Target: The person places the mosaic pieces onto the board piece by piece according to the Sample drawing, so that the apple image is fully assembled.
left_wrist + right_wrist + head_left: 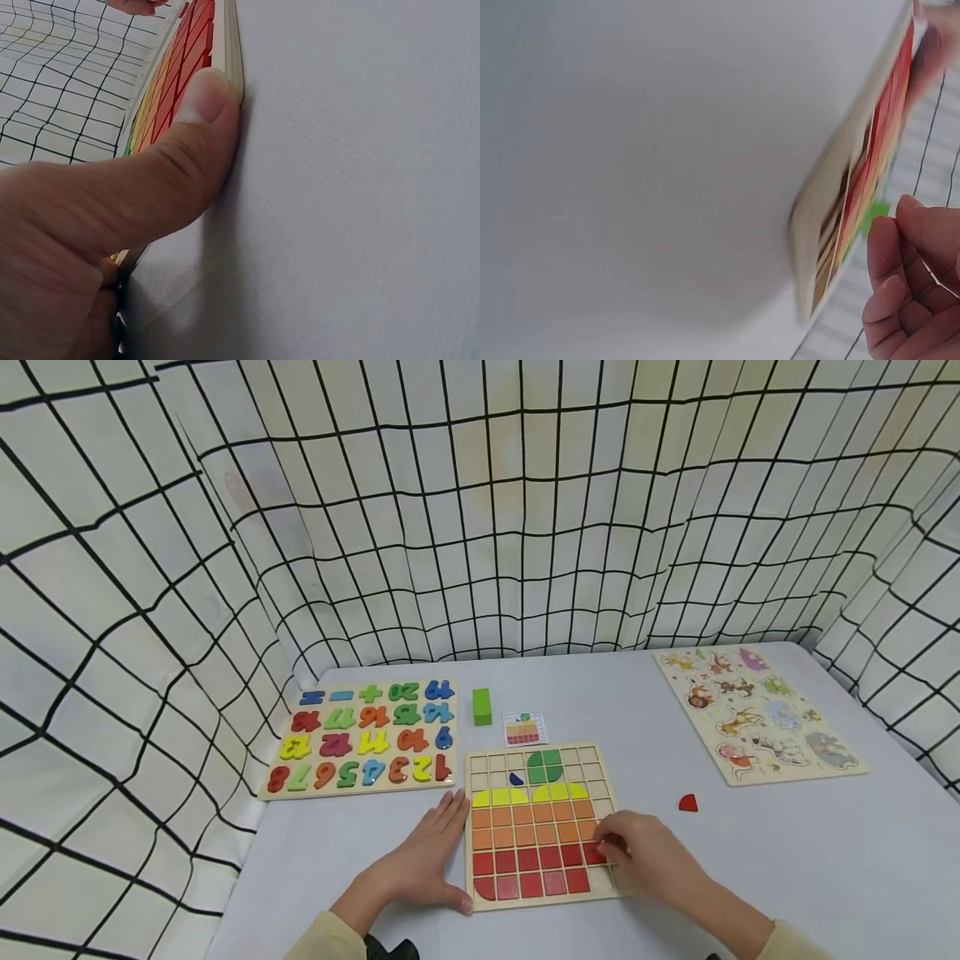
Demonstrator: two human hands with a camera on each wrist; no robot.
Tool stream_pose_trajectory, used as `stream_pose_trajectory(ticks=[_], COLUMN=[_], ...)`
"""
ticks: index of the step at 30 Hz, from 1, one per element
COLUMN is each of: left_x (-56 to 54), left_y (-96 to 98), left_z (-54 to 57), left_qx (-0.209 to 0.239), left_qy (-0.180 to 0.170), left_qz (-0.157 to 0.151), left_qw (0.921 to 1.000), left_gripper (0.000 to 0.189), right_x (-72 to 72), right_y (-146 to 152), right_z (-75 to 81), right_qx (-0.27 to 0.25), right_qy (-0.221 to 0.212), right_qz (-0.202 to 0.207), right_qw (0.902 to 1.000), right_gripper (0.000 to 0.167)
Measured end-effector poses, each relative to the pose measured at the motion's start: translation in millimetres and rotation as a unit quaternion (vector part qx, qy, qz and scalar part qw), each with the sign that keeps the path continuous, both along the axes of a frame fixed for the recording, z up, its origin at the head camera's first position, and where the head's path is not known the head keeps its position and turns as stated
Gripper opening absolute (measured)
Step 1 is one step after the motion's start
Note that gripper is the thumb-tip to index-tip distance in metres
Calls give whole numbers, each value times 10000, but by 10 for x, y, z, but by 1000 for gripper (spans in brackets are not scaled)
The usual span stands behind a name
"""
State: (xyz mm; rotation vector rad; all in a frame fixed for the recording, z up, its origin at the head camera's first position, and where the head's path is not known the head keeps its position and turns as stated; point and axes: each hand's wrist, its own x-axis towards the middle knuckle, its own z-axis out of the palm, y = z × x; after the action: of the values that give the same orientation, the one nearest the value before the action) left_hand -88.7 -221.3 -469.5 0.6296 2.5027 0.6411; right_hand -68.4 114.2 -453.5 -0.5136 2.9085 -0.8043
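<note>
A wooden grid board (551,905) lies flat, holding red squares (528,858), orange squares (523,814), yellow pieces (558,792), green quarter circles (545,767) and a small blue piece (516,779). My left hand (426,852) rests along its left side, fingers fairly straight, the thumb (202,97) against the near left corner. Over the right end of the upper red row is my right hand (645,856), its fingertips at a red square (592,853). In the right wrist view the thumb and forefinger of the right hand (919,285) meet, other fingers curled, with no piece visible between them.
A loose red quarter circle (688,802) lies right of the board. Behind it are a small pattern card (525,728) and a green block (482,707). A number puzzle (360,739) lies left, an animal puzzle (761,714) right. Black netting (525,527) surrounds the table.
</note>
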Motion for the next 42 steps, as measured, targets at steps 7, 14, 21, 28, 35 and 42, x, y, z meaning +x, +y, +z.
stream_pose_trajectory(ticks=[7, 14, 21, 28, 35, 42], left_x=[4, -18, -21, -20, -13, -16], left_y=[-6, -2, -6, -2, 8, 10], left_z=[-2, -14, -26, -19, -10, -13], left_qx=[-7, -54, -30, -29, -82, -94], left_qy=[37, 36, 3, -22, -14, 4], left_qz=[-31, 12, 10, 21, 23, 22], left_qw=[10000, 10000, 10000, 10000, 10000, 10000], left_gripper=[132, 133, 133, 133, 133, 133], right_x=[-312, -385, -426, -431, -369, -263], right_y=[762, 1128, 1130, 1152, 1134, 950], right_z=[18, -51, -87, -107, -100, -48], right_qx=[530, 659, 651, 1032, 1505, 346], right_qy=[273, -151, -186, 45, 573, -42], right_qz=[-461, -205, -222, 111, 278, -49], right_qw=[9972, 9975, 9975, 9946, 9866, 9994], right_gripper=[22, 28, 17, 15, 14, 19])
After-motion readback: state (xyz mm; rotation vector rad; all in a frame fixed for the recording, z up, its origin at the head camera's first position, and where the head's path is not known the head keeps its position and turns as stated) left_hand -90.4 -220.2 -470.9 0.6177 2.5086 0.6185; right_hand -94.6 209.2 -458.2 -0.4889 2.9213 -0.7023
